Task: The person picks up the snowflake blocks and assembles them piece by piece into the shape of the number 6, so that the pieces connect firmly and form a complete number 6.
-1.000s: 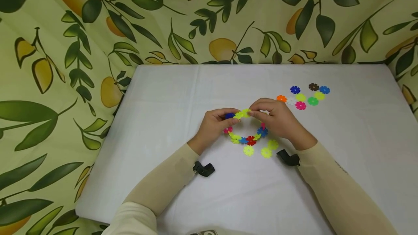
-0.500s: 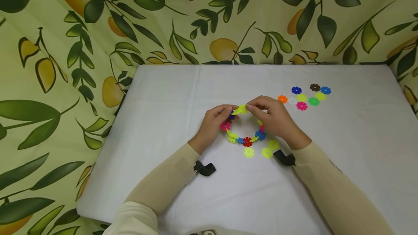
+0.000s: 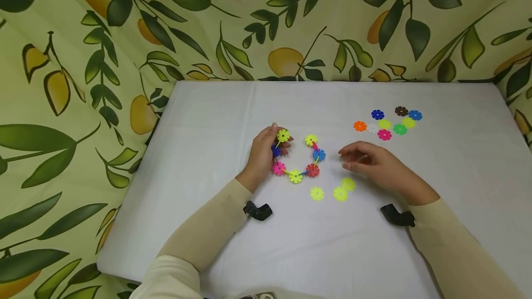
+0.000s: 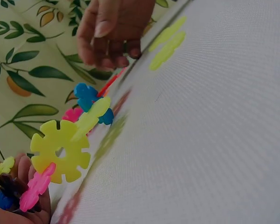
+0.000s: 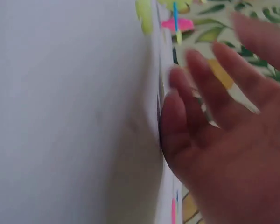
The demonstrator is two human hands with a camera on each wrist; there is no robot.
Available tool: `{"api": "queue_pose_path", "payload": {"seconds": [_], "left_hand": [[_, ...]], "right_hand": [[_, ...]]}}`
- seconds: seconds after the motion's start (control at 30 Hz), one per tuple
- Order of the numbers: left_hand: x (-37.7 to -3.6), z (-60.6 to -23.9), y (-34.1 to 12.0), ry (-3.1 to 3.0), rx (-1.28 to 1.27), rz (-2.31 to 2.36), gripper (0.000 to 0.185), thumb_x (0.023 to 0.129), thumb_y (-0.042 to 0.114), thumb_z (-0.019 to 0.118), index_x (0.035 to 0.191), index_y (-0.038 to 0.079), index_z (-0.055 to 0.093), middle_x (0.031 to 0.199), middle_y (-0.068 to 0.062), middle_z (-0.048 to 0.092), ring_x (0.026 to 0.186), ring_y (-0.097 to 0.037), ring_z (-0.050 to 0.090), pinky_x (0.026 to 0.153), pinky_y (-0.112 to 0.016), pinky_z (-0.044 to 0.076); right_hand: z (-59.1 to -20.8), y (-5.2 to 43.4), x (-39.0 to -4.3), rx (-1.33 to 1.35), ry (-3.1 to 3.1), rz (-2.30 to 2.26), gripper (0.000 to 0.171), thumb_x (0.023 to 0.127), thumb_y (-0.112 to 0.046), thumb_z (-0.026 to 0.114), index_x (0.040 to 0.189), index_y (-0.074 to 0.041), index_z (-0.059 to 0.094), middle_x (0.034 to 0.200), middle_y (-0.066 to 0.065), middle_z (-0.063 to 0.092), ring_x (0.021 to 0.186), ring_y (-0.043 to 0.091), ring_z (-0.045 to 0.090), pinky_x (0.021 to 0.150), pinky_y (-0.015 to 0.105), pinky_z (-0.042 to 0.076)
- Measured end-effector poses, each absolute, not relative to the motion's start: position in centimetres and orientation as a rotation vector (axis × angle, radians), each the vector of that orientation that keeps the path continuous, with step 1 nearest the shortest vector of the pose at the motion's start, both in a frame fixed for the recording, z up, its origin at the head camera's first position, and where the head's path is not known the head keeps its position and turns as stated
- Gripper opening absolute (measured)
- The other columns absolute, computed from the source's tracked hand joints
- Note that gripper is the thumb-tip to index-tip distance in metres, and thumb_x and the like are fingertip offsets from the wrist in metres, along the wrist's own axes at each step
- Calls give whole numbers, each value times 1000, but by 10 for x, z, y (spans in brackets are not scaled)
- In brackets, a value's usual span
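A chain of flower-shaped plastic discs (image 3: 296, 176) curves in an open U at the middle of the white table (image 3: 208, 119); its discs are yellow, blue, pink and red. My left hand (image 3: 277, 144) grips the chain's left end, by the dark blue disc (image 3: 275, 150) and under a yellow disc (image 3: 283, 135). The left wrist view shows the chain's big yellow disc (image 4: 60, 150) and a pink disc (image 4: 37, 186) close up. My right hand (image 3: 344, 159) hovers to the right of the chain, fingers straight and empty. In the right wrist view the right hand (image 5: 214, 107) is blurred.
Three loose yellow discs (image 3: 340, 194) lie just in front of the chain, below my right hand. A cluster of several coloured discs (image 3: 386, 124) sits at the back right of the table. A leaf-and-lemon patterned cloth (image 3: 83, 82) surrounds the table.
My right hand let go of the chain and drew back to the right. The ring has opened into a U, and my left hand shifted its end a little to the left.
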State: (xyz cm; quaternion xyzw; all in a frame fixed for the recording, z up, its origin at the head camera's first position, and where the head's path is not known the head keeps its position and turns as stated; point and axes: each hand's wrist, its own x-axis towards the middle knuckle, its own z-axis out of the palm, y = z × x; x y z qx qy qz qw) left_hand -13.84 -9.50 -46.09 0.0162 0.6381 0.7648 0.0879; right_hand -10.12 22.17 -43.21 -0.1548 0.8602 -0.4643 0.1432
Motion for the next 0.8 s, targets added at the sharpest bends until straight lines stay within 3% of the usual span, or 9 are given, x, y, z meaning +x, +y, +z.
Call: {"api": "queue_pose_path", "payload": {"seconds": [0.23,0.4,0.6,0.8], "left_hand": [[-139,-461,-96,1894,39,2288,50,120,41,41,125,-4,64,112,-17,74,91,-26,67,80,-30,59],[-138,-462,-95,1877,34,2302,40,119,31,45,121,-3,65,109,-17,75,90,-25,68,79,-30,59],[-138,-461,-94,1870,22,2297,30,118,21,46,117,-3,64,109,-19,74,92,-25,69,80,-30,59],[-138,-462,-93,1883,11,2291,27,117,16,44,115,-3,64,109,-21,74,93,-26,69,80,-30,59]], "right_hand": [[-442,244,-97,-624,2371,-1170,42,97,-9,84,137,-18,74,138,0,64,132,27,55,103,21,48],[-442,243,-97,-732,2366,-1125,34,95,-7,86,126,-18,79,125,-4,65,122,25,57,98,29,54],[-441,239,-95,-682,2384,-1095,21,94,-7,87,106,-20,77,113,-6,64,114,24,57,93,28,55],[-439,238,-95,-712,2399,-1062,31,93,-3,87,121,-15,79,117,-4,66,112,23,60,93,29,55]]}}
